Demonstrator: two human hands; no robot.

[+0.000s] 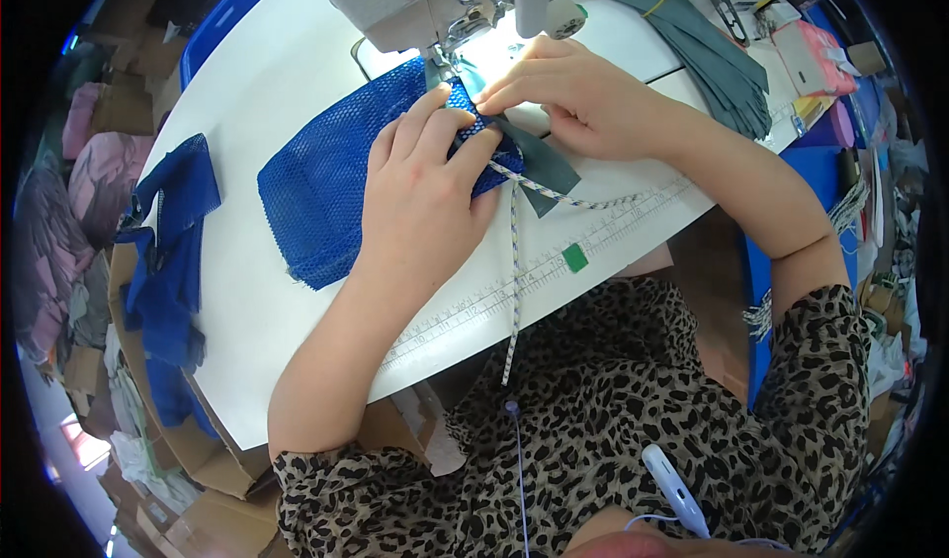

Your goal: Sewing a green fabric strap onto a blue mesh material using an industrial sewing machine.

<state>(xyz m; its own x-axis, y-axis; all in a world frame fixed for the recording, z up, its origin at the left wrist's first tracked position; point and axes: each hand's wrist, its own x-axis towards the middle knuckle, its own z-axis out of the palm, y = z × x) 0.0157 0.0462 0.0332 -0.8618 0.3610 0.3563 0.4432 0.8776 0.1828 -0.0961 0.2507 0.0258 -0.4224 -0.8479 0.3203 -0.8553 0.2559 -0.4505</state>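
Note:
A piece of blue mesh fabric [321,172] lies on the white table with one end under the presser foot of a sewing machine [450,59]. My left hand [420,177] is closed over the mesh, its bent fingertips pressing it down close to the foot; the thumb is partly hidden. Near the needle, my right hand [563,93] pinches a dark grey-green fabric strip [539,163] at the edge of the mesh. A white patterned cord [515,261] comes out by the strip, with two lengths running over the table. Bright lamp glare blurs the stitching spot.
More grey-green strips [707,54] lie bundled at the back right, with thread snips [727,12] beside them. Blue mesh scraps [173,252] hang over the left table edge above a cardboard box [213,459]. A printed ruler [474,306] runs along the front edge, near a green square [574,257].

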